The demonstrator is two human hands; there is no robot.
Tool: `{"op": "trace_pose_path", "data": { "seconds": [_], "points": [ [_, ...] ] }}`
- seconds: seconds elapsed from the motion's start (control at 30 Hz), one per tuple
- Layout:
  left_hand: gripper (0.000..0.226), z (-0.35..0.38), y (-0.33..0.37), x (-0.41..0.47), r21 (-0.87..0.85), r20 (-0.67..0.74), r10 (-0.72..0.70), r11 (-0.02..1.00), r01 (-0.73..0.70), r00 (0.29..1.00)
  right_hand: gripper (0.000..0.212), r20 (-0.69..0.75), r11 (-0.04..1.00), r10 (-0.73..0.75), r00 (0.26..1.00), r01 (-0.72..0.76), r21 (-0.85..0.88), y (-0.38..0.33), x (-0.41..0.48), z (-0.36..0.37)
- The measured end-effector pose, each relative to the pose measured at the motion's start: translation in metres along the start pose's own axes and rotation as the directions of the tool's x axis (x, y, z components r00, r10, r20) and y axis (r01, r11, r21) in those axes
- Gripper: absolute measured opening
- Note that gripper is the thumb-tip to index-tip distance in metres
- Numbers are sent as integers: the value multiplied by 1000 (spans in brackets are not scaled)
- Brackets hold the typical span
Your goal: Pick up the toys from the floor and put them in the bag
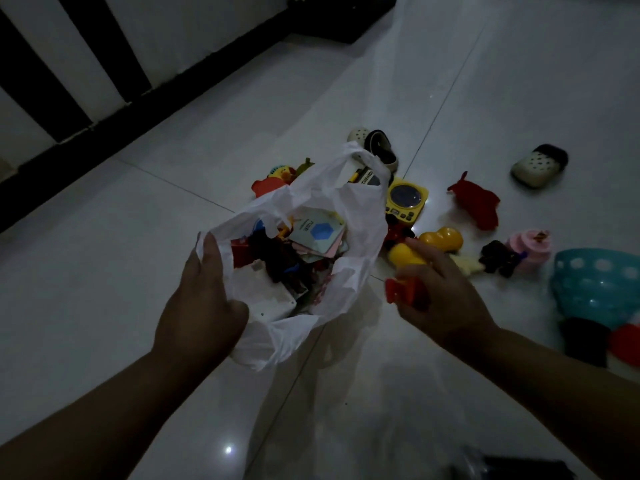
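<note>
Toys about half cleared, I'd judge, standing over it.

From the head view, the white bag sits open on the floor and is already well filled. A stack of cards shows on top, with one white box and some dark and red pieces I can't separate.

The left hand grips the bag's near rim, fingers curled over the plastic to hold the mouth wide. The right hand is just beside the bag's right wall, fingers clamped on two toys at once: one yellow toy and one red block (neither is over the mouth yet).

What is left is a fair scatter:

- **Behind the bag**, toward the floor's far edge by the wall, I count three: one flat red toy, one yellow duck and one green piece.
- **Right of the bag** lie one yellow box toy touching the plastic, one red-and-black figure, one orange rounded toy, one red plush, one black toy, one pink cake toy and one teal dotted bowl.
- **Small shoes** number three: a cream clog and a dark shoe just behind the bag, and a second cream clog well apart to the right. Whether they go in the bag I can't say.

So I count ten toys left on the floor, plus the two in hand.
</note>
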State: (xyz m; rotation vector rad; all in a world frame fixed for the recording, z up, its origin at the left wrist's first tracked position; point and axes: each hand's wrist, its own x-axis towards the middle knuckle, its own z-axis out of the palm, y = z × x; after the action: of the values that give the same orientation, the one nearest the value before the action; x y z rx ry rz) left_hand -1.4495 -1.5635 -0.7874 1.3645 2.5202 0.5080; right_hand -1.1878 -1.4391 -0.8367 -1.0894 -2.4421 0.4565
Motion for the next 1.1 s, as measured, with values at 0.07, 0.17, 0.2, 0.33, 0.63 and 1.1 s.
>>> {"op": "trace_pose_path", "data": {
  "seconds": [0.07,0.17,0.2,0.33,0.63,1.1],
  "points": [
    [96,-1,0,-1,-13,5,-10,1000,10,1000,52,-34,976,-212,977,213,36,-38,21,-13],
    [98,-3,1,-3,-58,11,-34,998,35,999,50,260,933,-335,906,357,-44,-86,64,-10],
    [98,-4,1,-4,-78,9,-40,996,41,999,50,371,918,-313,874,378,-115,-96,79,-1],
    [96,-12,6,-6,-109,10,-32,994,33,999,59,574,883,-203,794,401,-243,-118,120,36],
    [93,-17,11,-4,-151,29,-25,988,29,999,43,270,939,-284,920,323,-114,-82,67,20],
    [94,11,13,-14,-16,98,124,992,-123,987,73,701,947,265,663,-40,-320,32,-138,-32]
  ]
}}
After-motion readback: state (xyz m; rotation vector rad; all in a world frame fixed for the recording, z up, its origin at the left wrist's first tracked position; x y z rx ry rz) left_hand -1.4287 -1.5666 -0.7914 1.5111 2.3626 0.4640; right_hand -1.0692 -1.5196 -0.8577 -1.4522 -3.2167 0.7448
